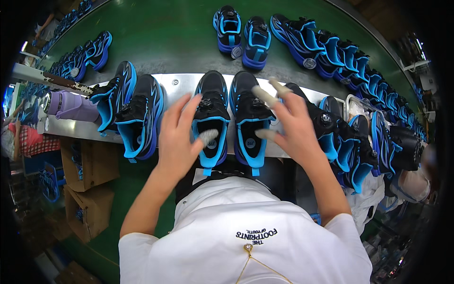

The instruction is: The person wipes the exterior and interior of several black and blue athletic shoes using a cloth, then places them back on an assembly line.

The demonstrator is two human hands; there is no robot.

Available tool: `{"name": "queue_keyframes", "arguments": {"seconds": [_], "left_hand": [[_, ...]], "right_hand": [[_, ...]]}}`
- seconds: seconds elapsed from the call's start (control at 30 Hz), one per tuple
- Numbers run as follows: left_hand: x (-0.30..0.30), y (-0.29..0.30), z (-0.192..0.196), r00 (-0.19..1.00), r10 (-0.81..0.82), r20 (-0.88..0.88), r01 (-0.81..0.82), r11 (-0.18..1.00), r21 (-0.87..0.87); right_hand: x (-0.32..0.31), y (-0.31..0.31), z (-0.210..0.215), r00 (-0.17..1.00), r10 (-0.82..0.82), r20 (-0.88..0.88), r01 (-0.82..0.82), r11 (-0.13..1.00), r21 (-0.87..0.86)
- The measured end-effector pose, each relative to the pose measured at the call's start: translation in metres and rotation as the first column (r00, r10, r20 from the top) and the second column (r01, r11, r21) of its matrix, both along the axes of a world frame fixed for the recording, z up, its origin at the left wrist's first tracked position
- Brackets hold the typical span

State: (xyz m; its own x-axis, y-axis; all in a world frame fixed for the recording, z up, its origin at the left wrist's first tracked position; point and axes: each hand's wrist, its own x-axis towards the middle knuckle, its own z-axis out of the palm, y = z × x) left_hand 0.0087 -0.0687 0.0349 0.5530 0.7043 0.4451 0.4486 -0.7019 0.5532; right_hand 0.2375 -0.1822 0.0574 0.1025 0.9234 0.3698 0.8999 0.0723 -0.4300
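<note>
Shoes in black with bright-blue collars stood at our left, presumably set aside to leave working room on the silver metal table. Our left hand had a wide, empty grip, its thumb over the opening of the black-and-blue left shoe; whether they touched, we could not tell. Beside it stood the black-and-blue right shoe, both heels toward us, likely for easy reach. Our right hand, its grip spread and holding nothing, hovered just right of that shoe, thumb near the collar. Farther right, similar shoes crowded together, perhaps to save space.
</note>
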Motion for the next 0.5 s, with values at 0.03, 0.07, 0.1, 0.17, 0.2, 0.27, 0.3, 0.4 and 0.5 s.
{"name": "queue_keyframes", "arguments": {"seconds": [0.03,0.07,0.1,0.17,0.2,0.27,0.3,0.4,0.5], "left_hand": [[0.008,0.008,-0.005,0.996,-0.089,0.003,0.089,0.996,-0.009],[0.012,0.015,-0.014,0.996,-0.093,0.005,0.093,0.996,-0.005],[0.013,0.024,-0.024,0.985,-0.173,-0.013,0.172,0.984,-0.040],[0.022,0.030,-0.028,0.966,-0.257,0.034,0.259,0.959,-0.114],[0.024,0.026,-0.025,0.966,-0.258,0.035,0.260,0.959,-0.115],[0.024,0.017,-0.020,0.960,-0.257,-0.114,0.232,0.953,-0.195],[0.025,0.018,-0.019,0.961,-0.245,-0.129,0.211,0.950,-0.231],[0.025,0.019,-0.006,0.939,-0.320,-0.127,0.259,0.899,-0.353],[0.013,0.026,-0.019,0.944,-0.331,0.006,0.303,0.858,-0.415]], "right_hand": [[0.003,0.006,-0.013,0.996,0.069,0.064,-0.065,0.996,-0.053],[0.008,0.008,-0.031,0.998,0.069,-0.006,-0.068,0.980,-0.184],[0.011,0.013,-0.036,0.994,0.074,-0.075,-0.082,0.989,-0.120],[0.016,0.020,-0.036,0.986,0.082,-0.143,-0.091,0.994,-0.056],[0.017,0.022,-0.034,0.943,-0.086,-0.322,0.010,0.973,-0.229],[0.019,0.025,-0.026,0.846,-0.276,-0.456,0.072,0.907,-0.415],[0.017,0.029,-0.017,0.848,-0.299,-0.437,0.054,0.870,-0.490],[0.005,0.026,-0.012,0.882,-0.154,-0.445,-0.018,0.933,-0.358],[-0.015,0.022,-0.012,0.918,0.033,-0.396,-0.129,0.968,-0.217]]}}
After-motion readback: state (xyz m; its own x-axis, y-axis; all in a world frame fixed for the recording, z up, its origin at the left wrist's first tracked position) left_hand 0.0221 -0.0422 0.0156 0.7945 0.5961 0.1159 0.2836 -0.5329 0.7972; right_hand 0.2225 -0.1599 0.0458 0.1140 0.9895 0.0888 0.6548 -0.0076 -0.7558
